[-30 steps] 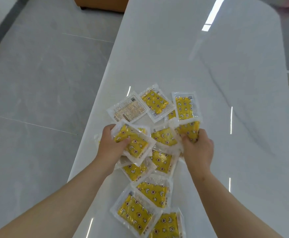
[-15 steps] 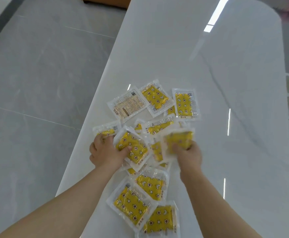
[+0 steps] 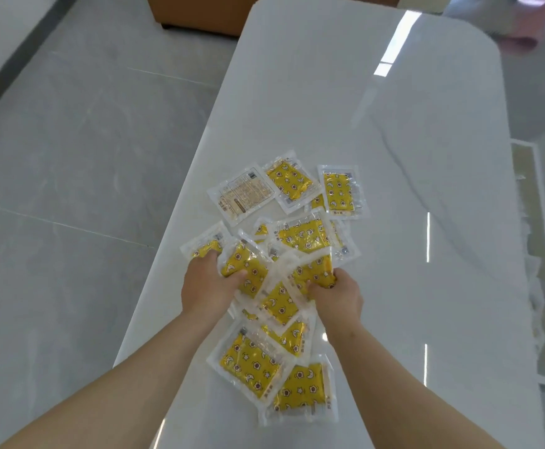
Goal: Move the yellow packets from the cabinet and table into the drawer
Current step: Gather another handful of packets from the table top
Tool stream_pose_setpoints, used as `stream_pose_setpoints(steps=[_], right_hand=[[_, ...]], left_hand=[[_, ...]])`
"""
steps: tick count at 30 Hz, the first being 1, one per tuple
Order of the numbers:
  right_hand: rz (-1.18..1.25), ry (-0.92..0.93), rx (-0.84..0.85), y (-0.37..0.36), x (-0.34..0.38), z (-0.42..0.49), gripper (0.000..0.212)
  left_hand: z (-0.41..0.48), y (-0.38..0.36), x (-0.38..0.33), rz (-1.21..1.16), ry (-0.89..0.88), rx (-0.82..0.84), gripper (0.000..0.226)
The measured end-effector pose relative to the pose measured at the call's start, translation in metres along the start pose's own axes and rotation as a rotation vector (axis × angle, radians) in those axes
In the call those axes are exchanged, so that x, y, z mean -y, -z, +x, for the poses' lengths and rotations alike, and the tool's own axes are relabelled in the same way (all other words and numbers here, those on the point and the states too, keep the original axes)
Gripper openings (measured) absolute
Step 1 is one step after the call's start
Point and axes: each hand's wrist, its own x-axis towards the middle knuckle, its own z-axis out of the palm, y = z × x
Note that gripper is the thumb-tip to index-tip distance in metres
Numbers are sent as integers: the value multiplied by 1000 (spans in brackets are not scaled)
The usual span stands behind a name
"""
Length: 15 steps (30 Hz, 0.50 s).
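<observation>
From the head camera we look down on a long white table with a loose heap of yellow packets near its left edge, just ahead of us.

Our left hand is closed on one packet, thumb on top and fingers curled under, at the left of the heap. Our right hand pinches another packet by its near edge, just beside the left hand. The two held packets overlap in the middle.

The unheld packets lie two ways from our hands. Three sit beyond the fingertips, farther up the table: one turned face down, showing a pale printed back, and two face up. Two more lie nearer us, between our forearms, their long sides slanting away to the left. We judge the far ones equally reachable by either hand.

The packets are clear-edged pouches with a yellow panel printed with stars, moons and small flowers. The back label carries dense small text and a barcode, too small to read. No drawer or cabinet is clearly in view.
</observation>
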Motion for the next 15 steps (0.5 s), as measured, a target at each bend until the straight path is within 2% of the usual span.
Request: stream_pose_setpoints(steps=[4, 6, 11, 15], right_hand=[[362, -40, 75, 17, 17, -34, 15], [476, -46, 111, 27, 24, -57, 15], [663, 28, 108, 68, 45, -133, 16], [664, 102, 109, 105, 53, -199, 19]], left_hand=[[-24, 23, -10, -366, 68, 1, 36], [-44, 37, -16, -485, 69, 38, 36], [-111, 78, -23, -674, -9, 94, 19], [-168, 103, -27, -765, -24, 81, 13]])
